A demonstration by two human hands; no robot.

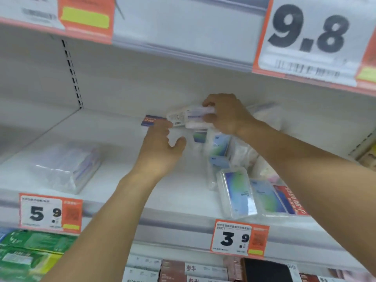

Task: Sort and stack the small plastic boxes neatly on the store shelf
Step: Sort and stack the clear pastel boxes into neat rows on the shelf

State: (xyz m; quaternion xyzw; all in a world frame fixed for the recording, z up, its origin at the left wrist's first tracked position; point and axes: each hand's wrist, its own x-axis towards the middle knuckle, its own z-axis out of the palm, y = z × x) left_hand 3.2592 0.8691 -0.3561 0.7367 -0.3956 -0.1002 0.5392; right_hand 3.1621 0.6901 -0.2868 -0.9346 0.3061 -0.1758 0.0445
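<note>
While my right hand point(225, 115) reaches deep over the shelf point(114, 139), fingers pinched around small plastic boxes point(195, 117) held above it, my left hand point(160, 147) spreads loose beneath, just touching them.

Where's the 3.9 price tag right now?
The 3.9 price tag hangs on the shelf's front edge, lower right of centre, just below the upright plastic boxes.

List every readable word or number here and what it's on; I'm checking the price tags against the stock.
"9.8": price sign on the upper shelf edge.
"5.9": price tag on the shelf edge, left.
"3.9": price tag on the shelf edge, right.
Barcodes, small print on the tags, and labels on the plastic boxes: too blurred to read.
</note>
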